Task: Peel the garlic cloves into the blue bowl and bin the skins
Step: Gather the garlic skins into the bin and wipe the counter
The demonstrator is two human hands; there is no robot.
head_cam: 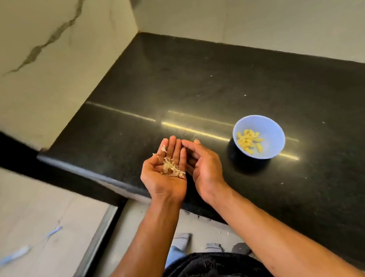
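A blue bowl [269, 147] stands on the black counter [215, 82] and holds several peeled yellow garlic cloves [249, 144]. My left hand [162, 176] is palm up near the counter's front edge, fingers straight, carrying a small heap of papery garlic skins [171, 167]. My right hand [204, 165] is cupped beside it, edge to edge, its fingers loosely curved and touching the left fingers; I see nothing held in it. No bin is in view.
Marble-look walls close the counter's far side and left corner. Tiny skin flecks dot the counter [244, 95]. Below the left edge lie pale floor tiles, with blurred blue objects [15, 254] on them. My feet and more skin scraps [222, 231] show under the counter edge.
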